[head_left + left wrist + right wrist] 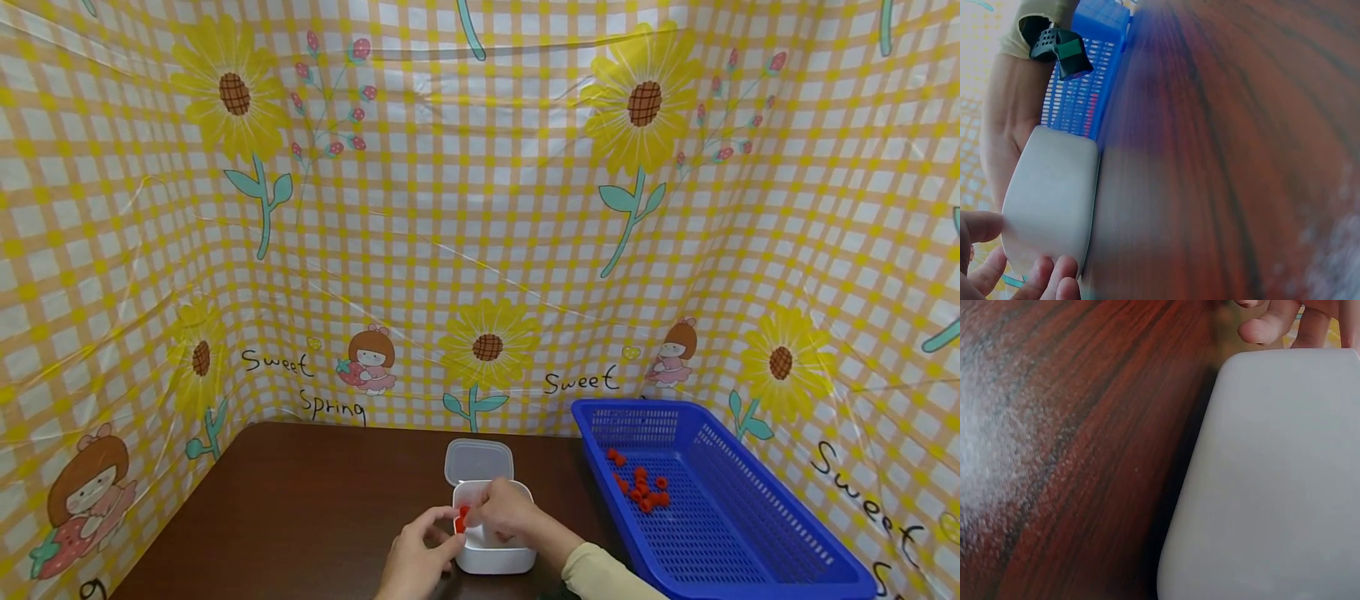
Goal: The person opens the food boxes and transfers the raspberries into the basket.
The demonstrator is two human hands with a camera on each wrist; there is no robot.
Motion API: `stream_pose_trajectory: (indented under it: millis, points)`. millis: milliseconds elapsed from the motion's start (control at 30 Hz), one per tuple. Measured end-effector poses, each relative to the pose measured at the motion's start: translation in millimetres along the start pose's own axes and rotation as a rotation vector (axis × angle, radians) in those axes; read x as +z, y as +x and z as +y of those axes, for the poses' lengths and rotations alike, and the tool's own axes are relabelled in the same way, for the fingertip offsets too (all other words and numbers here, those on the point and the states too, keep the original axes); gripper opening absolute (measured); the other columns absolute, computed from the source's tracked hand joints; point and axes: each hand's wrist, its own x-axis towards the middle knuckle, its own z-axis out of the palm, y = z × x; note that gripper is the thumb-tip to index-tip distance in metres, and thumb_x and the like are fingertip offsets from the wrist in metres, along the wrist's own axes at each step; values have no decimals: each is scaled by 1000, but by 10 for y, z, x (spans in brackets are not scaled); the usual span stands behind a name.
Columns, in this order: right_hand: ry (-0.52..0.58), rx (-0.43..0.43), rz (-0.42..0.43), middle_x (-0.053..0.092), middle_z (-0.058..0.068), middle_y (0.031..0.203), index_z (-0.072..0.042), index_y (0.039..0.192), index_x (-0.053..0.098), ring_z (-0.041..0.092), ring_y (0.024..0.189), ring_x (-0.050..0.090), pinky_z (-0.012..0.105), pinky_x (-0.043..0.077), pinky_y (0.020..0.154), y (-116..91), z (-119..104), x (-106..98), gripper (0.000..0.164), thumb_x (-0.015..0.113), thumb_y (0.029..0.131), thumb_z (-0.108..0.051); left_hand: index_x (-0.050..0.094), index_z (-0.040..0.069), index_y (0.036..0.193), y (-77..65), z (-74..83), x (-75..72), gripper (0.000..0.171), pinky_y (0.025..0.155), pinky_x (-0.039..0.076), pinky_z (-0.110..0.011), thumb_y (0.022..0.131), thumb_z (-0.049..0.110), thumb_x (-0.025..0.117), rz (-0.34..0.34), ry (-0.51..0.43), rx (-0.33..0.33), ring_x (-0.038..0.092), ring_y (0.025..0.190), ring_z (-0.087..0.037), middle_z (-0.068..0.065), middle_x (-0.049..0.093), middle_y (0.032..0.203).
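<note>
A white box stands on the table with its translucent lid tipped back behind it. My right hand reaches over and into the box, its fingers curled. At its fingertips, by the box's left wall, it pinches a small red piece. Just below, another bit of red shows. My left hand is at the box's left side, thumb and fingers spread beside the rim. In the left wrist view, the left fingers lie against the end of the white box. The right wrist view is mostly filled by the box wall.
On the right stands a blue perforated basket with several small red pieces in its left part. The dark wooden table extends to the left. A checked, flower-printed cloth hangs behind and at both sides.
</note>
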Motion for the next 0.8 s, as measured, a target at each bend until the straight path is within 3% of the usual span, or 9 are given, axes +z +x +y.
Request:
stream_pose_trajectory:
  millis: [367, 600, 800]
  points:
    - [-49, -4, 16, 30, -11, 47, 5, 64, 65, 3, 39, 23, 18, 24, 37, -3, 1, 49, 28, 82, 76, -13, 67, 16, 122, 17, -16, 8, 37, 58, 47, -34, 87, 23, 77, 4, 15, -18, 66, 61, -18, 1, 66, 79]
    - [-57, 3, 16, 33, -9, 49, -2, 60, 63, 5, 40, 27, 19, 29, 36, 11, 14, 76, 24, 79, 76, -10, 67, 15, 122, 13, -10, 7, 36, 57, 47, -34, 87, 22, 77, 3, 9, -15, 65, 61, -18, 1, 66, 78]
    - [-50, 6, -4, 33, -9, 48, -1, 62, 62, 5, 40, 28, 18, 28, 36, -1, 7, 68, 23, 78, 76, -9, 67, 15, 121, 11, -8, 9, 36, 58, 47, -34, 87, 23, 77, 1, 5, -21, 66, 61, -19, 0, 66, 78]
